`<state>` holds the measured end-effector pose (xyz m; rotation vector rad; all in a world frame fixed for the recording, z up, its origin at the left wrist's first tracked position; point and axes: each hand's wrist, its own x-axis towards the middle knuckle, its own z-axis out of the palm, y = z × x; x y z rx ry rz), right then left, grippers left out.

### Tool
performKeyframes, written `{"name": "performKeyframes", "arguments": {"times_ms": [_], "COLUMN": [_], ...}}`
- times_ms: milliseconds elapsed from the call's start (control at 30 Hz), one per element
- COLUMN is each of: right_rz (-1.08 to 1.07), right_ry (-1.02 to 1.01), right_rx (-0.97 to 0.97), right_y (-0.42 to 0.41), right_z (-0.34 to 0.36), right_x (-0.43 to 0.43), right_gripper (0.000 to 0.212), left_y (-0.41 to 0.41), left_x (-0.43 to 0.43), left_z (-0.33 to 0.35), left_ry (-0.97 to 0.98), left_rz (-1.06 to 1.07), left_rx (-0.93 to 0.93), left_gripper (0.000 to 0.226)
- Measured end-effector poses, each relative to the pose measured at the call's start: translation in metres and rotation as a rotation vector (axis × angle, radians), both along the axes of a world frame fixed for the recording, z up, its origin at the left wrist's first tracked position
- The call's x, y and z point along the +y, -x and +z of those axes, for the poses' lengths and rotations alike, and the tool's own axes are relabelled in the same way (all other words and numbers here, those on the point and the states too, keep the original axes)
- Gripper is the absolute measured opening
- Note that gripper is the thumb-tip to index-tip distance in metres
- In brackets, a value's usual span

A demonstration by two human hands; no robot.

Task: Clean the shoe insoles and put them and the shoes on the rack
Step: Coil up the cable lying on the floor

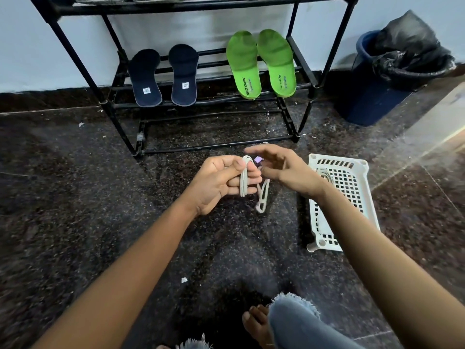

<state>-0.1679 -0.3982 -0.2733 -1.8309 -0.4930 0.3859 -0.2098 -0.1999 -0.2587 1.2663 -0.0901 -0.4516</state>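
Two navy insoles (146, 76) and two grimy green insoles (242, 64) are resting on the rack (176, 7). Your left hand (216, 183) is gripping one coiled whitish lace (243, 182); your right hand (284, 170) is hovering open.

Frayed pale-blue jeans (297, 321) — bare foot (256, 323)

A white perforated tray (352, 183) lies on speckled floor (75, 185) — blue bin (372, 96) beyond.

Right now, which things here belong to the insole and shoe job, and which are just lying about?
Job: rack, dark insoles, green insoles, lace wound on the left hand.
Lying about: bin, paper scraps; probably the basket.
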Motion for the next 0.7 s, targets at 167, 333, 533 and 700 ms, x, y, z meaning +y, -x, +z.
{"name": "performKeyframes", "arguments": {"times_ms": [167,333,533,700], "right_rz": [0.092,0.025,-0.094,-0.11], "right_ry": [-0.215,-0.248,-0.151,-0.044], "right_rx": [0.062,0.014,-0.025,-0.15], "right_y": [-0.001,0.002,0.023,0.036], "right_z": [0.008,0.004,-0.018,-0.029], "right_x": [0.008,0.016,0.033,0.035], "right_gripper": [0.032,0.024,0.026,0.008], "left_y": [-0.004,-0.006,-0.017,-0.02], "left_x": [-0.001,-0.001,-0.005,-0.005], "left_z": [0.006,0.014,0.027,0.025], "left_ry": [-0.017,0.032,0.169,0.182], "left_rz": [-0.006,0.006,0.112,0.166], "left_rx": [0.019,0.052,0.065,0.053], "left_gripper": [0.029,0.026,0.024,0.024]}}
